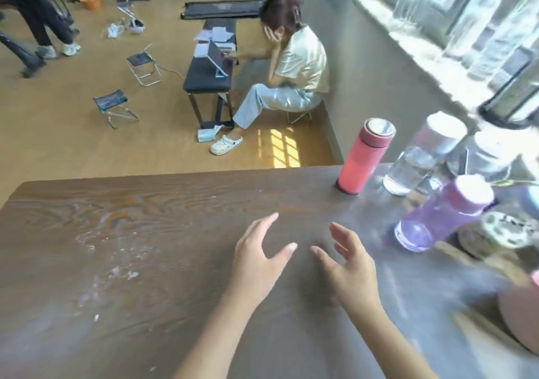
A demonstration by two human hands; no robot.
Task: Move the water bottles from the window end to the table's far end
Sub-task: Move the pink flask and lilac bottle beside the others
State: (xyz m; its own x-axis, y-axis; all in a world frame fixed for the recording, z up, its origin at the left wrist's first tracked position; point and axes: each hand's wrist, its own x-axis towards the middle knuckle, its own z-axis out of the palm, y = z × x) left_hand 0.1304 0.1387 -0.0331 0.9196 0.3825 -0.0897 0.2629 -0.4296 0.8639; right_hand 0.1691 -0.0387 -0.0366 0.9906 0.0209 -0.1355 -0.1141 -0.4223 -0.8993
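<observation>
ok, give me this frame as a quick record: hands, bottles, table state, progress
left hand: open, empty, above the table
right hand: open, empty, beside the left
table: dark wood; left part bare but for pale smudges
red flask: upright, nearest the back edge
clear bottle: white cap, right of the flask
purple bottle: white cap, nearest the hands
second clear bottle: behind, blurred
progress: no bottle moved yet; all clustered at the window end

The table (pixel 145 232) is dark wood, its grain plain, with whitish scuffs at 9 o'clock. At 2 o'clock a matt pink flask (pixel 363 161) stands beside 2 clear glossy bottles (pixel 420 159) and a translucent purple bottle (pixel 437 215).
</observation>
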